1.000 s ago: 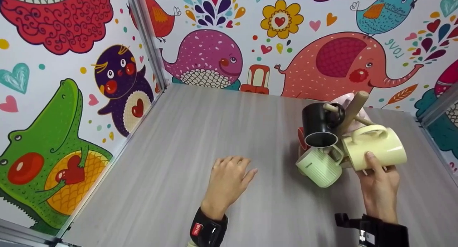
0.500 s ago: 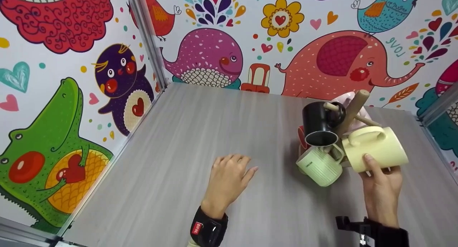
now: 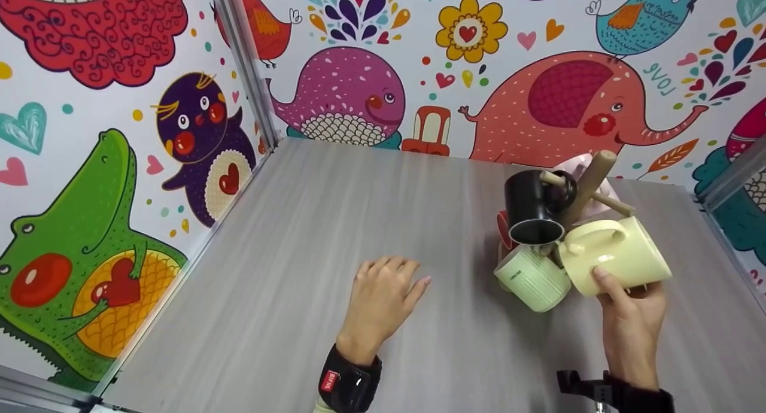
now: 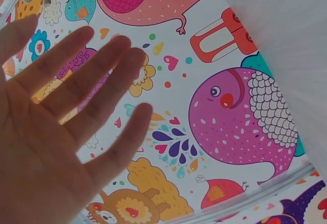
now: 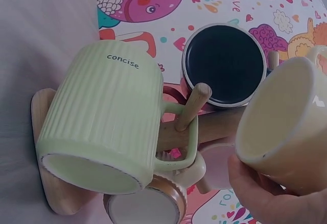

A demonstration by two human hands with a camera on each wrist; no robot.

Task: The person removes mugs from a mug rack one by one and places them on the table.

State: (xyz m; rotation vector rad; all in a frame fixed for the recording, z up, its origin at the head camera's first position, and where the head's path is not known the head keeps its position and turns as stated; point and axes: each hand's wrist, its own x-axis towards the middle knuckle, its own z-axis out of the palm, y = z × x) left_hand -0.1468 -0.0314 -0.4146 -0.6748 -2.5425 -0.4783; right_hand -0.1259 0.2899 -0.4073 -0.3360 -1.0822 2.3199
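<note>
My right hand (image 3: 633,326) grips a pale yellow mug (image 3: 643,254) by its body, thumb on the near side. The mug lies sideways, handle up, just right of a wooden mug tree (image 3: 592,182). A light green ribbed mug (image 5: 102,106) marked "concise" hangs by its handle on a low peg (image 5: 195,104). Above it a black mug (image 3: 526,203) hangs on an upper peg. A pink mug (image 3: 577,163) and a red one (image 3: 504,227) show partly behind. My left hand (image 3: 383,302) hovers or rests over the table with relaxed fingers, holding nothing.
In the right wrist view, a white-and-brown mug (image 5: 145,206) hangs below the green one, near the tree's wooden base (image 5: 43,104). The grey table (image 3: 335,209) meets cartoon-printed walls (image 3: 443,84) at back and left, with metal posts (image 3: 245,60) at the corners.
My right hand has brought the yellow mug slightly left and down, closer to the green mug and the tree's pegs. The left hand stays in place.
</note>
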